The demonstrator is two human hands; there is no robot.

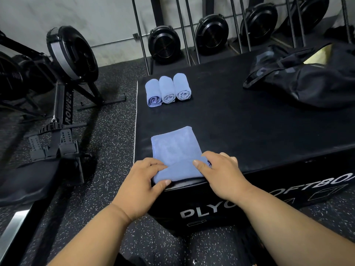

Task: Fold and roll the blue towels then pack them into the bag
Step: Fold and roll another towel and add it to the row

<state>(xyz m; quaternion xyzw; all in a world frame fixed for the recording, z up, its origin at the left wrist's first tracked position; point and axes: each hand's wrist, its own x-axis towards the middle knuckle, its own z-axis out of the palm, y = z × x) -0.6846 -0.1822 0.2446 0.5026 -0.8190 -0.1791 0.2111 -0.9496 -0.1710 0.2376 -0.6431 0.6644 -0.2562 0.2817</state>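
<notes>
Blue towel (pixel 175 148) on the worktop (pixel 249 127) — near edge lifted.
Left hand (pixel 143 181) and right hand (pixel 221 173) each pinch that edge — three rolled towels (pixel 168 90) beyond.

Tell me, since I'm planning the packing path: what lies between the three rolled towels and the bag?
Nothing: in the head view, only bare black box top separates the rolled towels from the bag.

You're in a gym: rowing machine (pixel 63 77) left of your hands, plyo box (pixel 249 131) under them, speckled rubber floor (pixel 107 150)
</notes>
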